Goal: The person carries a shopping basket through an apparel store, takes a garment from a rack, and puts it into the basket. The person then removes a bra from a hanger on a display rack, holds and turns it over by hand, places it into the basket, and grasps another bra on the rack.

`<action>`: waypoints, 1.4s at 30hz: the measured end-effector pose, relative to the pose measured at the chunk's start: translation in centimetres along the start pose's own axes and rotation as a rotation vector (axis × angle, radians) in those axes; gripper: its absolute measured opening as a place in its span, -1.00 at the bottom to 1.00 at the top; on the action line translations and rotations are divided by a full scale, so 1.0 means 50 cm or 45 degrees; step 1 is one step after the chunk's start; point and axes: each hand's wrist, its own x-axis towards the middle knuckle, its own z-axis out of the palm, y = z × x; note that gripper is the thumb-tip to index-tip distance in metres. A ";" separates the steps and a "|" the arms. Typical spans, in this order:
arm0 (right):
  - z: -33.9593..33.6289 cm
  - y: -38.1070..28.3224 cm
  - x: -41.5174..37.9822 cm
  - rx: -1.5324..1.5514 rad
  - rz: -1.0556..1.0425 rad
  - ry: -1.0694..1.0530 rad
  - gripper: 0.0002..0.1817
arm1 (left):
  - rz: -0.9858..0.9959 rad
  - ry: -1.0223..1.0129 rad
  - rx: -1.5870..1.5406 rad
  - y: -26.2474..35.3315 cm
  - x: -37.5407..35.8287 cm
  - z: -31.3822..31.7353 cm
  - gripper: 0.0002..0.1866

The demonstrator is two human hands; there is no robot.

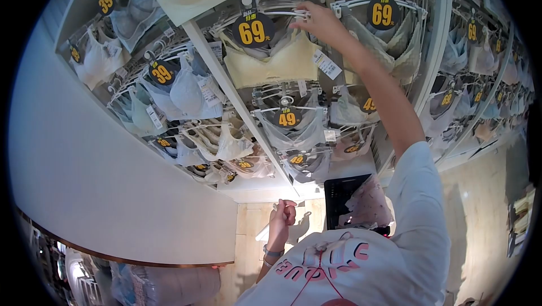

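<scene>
My right hand (pixel 316 22) is raised to the upper rack, its fingers closed at the right end of the white hanger (pixel 282 8) above a pale yellow bra (pixel 271 63). A round black tag marked 69 (pixel 252 30) hangs at this hanger's hook, and a white label (pixel 327 65) is at the bra's right side. Low in front of my body, my left hand (pixel 284 214) is held with curled fingers; a small light thing shows at its fingertips, too small to name.
Shelves of hanging bras with tags marked 39 (pixel 162 73), 49 (pixel 287 117) and 69 (pixel 383 12) fill the wall. A white upright divider (pixel 226 83) separates the racks. On the floor below stands a black bin (pixel 337 193) with pink cloth (pixel 370 203). A pale panel (pixel 113 187) is at the left.
</scene>
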 end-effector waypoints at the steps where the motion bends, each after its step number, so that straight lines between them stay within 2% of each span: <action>1: -0.007 -0.007 -0.015 -0.014 0.007 0.009 -0.36 | -0.012 -0.002 -0.023 -0.002 -0.002 -0.001 -0.53; 2: -0.015 -0.016 -0.033 -0.030 0.014 0.019 -0.34 | -0.024 -0.006 -0.047 -0.003 -0.002 -0.001 -0.53; 5: -0.046 -0.097 -0.161 -0.367 -0.069 0.373 -0.32 | 0.012 -0.010 -0.048 0.007 -0.012 0.007 -0.52; 8: -0.050 -0.123 -0.373 -0.238 -0.401 0.430 -0.27 | 0.055 0.034 -0.001 0.023 -0.006 0.008 -0.52; 9: -0.043 -0.130 -0.457 0.051 -0.267 0.116 -0.24 | 0.077 -0.007 -0.014 0.037 -0.001 0.013 -0.52; 10: -0.071 -0.202 -0.509 0.154 0.018 -0.411 -0.17 | 0.061 -0.031 -0.022 0.049 0.006 0.023 -0.52; 11: 0.002 -0.170 -0.611 0.268 -0.123 -0.629 -0.05 | 0.039 -0.053 -0.030 0.063 0.012 0.035 -0.51; 12: 0.025 -0.200 -0.667 0.777 0.214 -0.980 0.08 | 0.048 -0.162 0.028 0.088 0.015 0.055 -0.51; 13: 0.059 -0.210 -0.743 0.921 0.396 -1.322 0.10 | 0.062 -0.232 0.104 0.105 0.021 0.075 -0.51; 14: 0.045 -0.245 -0.736 0.979 0.384 -1.627 0.05 | 0.078 -0.340 0.116 0.127 0.024 0.100 -0.51; 15: 0.063 -0.261 -0.782 0.936 0.484 -1.730 -0.19 | 0.101 -0.449 0.134 0.152 0.029 0.121 -0.51; 17: 0.110 -0.273 -0.847 1.203 0.729 -1.461 -0.48 | 0.132 -0.534 0.138 0.178 0.042 0.155 -0.50; 19: 0.119 -0.286 -0.863 1.252 0.892 -1.110 -0.67 | 0.227 -0.568 0.256 0.195 0.054 0.182 -0.51; 20: 0.134 -0.278 -0.881 1.218 0.744 -0.852 -0.72 | 0.306 -0.565 0.371 0.202 0.060 0.194 -0.52; 21: 0.124 -0.269 -0.880 1.225 0.821 -0.796 -0.75 | 0.384 -0.569 0.484 0.206 0.070 0.203 -0.52; 23: 0.085 -0.248 -0.875 1.269 1.138 -0.631 -0.77 | 0.610 -0.477 0.774 0.213 0.089 0.199 -0.60; 25: 0.024 -0.220 -0.856 1.395 1.334 -0.358 -0.78 | 0.980 -0.240 1.168 0.193 0.125 0.159 -0.57; 27: -0.021 -0.193 -0.840 1.591 1.555 -0.083 -0.76 | 0.756 -0.081 0.908 0.171 0.127 0.136 -0.56; 28: -0.034 -0.190 -0.828 1.660 1.567 0.055 -0.74 | 0.737 -0.024 0.829 0.141 0.136 0.124 -0.53; 29: -0.048 -0.188 -0.818 1.726 1.576 0.204 -0.72 | 0.496 -0.113 0.720 0.110 0.143 0.108 -0.51; 31: -0.075 -0.186 -0.811 1.720 1.593 0.251 -0.66 | 0.013 -0.292 0.503 0.051 0.161 0.079 -0.46; 32: -0.081 -0.185 -0.812 1.717 1.619 0.252 -0.59 | -0.097 -0.569 0.489 0.023 0.171 0.070 -0.40; 33: -0.089 -0.186 -0.813 1.716 1.647 0.246 -0.52 | -0.185 -0.684 0.295 0.010 0.155 0.091 -0.39; 35: -0.100 -0.192 -0.813 1.639 1.625 0.140 -0.50 | -0.239 -0.683 -0.007 0.014 0.131 0.144 -0.48; 37: -0.106 -0.191 -0.819 1.497 1.601 -0.037 -0.46 | -0.165 -0.698 0.060 0.018 0.138 0.170 -0.55; 40: -0.101 -0.190 -0.820 1.256 1.419 0.128 -0.43 | -0.068 -0.638 -0.017 0.011 0.152 0.210 -0.59; 42: -0.090 -0.179 -0.837 0.736 1.232 0.265 -0.34 | -0.081 -0.583 -0.135 0.008 0.155 0.236 -0.60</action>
